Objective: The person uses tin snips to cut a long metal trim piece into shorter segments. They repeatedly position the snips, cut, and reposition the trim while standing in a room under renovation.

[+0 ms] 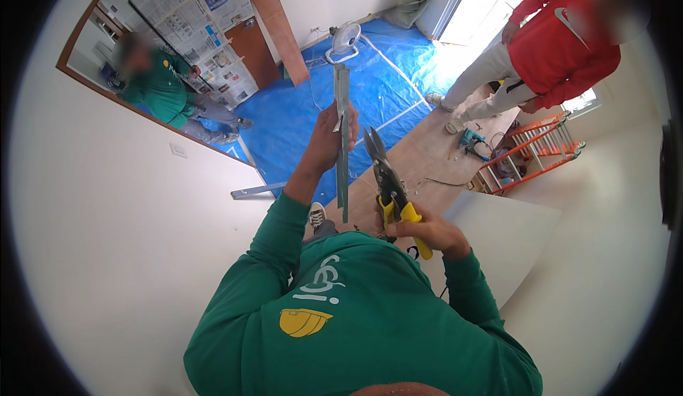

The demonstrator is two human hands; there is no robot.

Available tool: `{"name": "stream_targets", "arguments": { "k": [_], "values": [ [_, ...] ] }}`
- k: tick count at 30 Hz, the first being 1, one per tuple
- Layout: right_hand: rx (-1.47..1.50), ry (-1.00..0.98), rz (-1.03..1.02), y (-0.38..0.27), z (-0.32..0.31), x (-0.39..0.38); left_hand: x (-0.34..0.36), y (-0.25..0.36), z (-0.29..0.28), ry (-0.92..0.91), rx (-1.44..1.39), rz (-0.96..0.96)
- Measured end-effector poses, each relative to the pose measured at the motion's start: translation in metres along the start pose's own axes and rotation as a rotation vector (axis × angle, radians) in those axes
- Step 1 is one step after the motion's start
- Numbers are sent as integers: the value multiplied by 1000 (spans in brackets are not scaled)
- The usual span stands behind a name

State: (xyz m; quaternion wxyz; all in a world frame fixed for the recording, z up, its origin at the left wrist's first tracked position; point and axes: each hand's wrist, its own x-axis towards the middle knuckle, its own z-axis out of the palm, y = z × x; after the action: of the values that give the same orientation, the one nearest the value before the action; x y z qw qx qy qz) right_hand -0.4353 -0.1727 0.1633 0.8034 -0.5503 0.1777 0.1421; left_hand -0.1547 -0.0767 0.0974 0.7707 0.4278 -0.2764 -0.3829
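Observation:
My left hand (326, 138) is closed around a long, narrow metal stud profile (342, 161), which it holds upright in front of me. A cut or bent flap shows on the profile beside my fingers. In my right hand (437, 232) is a pair of tin snips (390, 183) with yellow handles. Their dark blades point up and away from me, slightly parted. The blade tips are close to the right side of the profile, without touching it. Part of my right palm is hidden by the handles.
Blue plastic sheeting (284, 133) covers the far floor, with a white fan (346, 38) on it. A person in a red sweatshirt (569, 40) stands at right, near a teal power tool (469, 138) and an orange ladder (530, 151). A mirror at left reflects a green sleeve (167, 76).

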Motion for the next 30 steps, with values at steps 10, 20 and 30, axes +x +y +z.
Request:
{"name": "stream_targets", "arguments": {
  "k": [10,20,30],
  "values": [
    [29,-56,-28,-7,9,12,4,-9,9,80,174,-27],
    [8,60,-82,-10,17,20,-5,1,39,50,304,51],
    [-38,235,-188,21,40,37,-14,-8,46,73,445,-9]
  ]
}}
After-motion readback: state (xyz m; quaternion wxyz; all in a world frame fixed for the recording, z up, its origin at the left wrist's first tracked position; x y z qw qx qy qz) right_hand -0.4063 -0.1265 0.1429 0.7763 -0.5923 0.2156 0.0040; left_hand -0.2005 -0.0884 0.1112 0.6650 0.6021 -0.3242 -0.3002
